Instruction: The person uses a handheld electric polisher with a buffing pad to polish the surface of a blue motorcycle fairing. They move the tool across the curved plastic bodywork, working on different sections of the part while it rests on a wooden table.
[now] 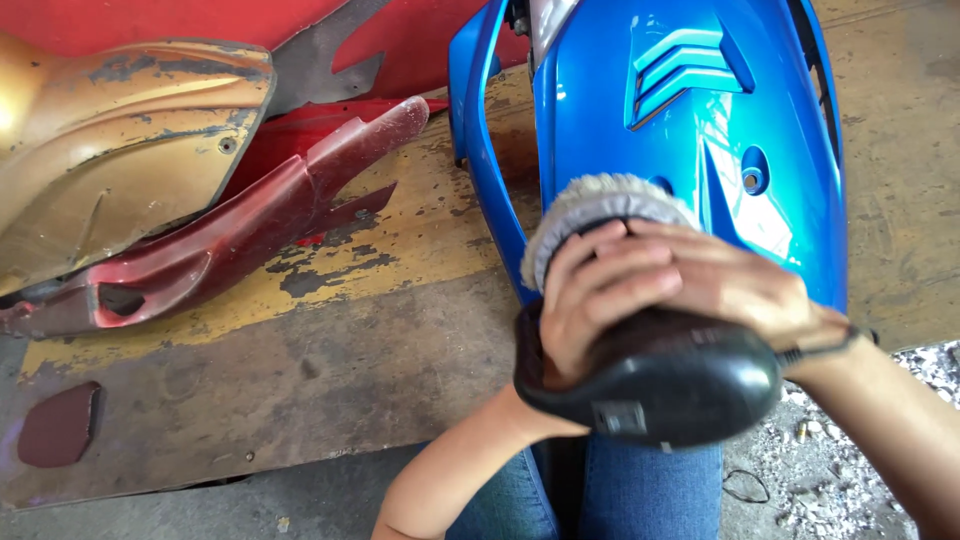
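A glossy blue motorcycle body panel (690, 110) lies in front of me on a worn wooden board (330, 330). Both hands grip a black electric polisher (660, 385) with a fluffy grey-white pad (590, 205) pressed against the panel's lower middle. My left hand (595, 300) wraps over the tool's head from the left. My right hand (745, 285) covers it from the right, fingers overlapping the left hand's. The polisher's body rests above my blue-jeaned knees (640, 490).
To the left lie a dark red body panel (230, 235) and a scuffed gold one (120, 140), with a red surface (150, 20) behind them. A small dark red patch (60, 425) sits on the board's near left. Gravel and debris (850, 460) cover the ground at right.
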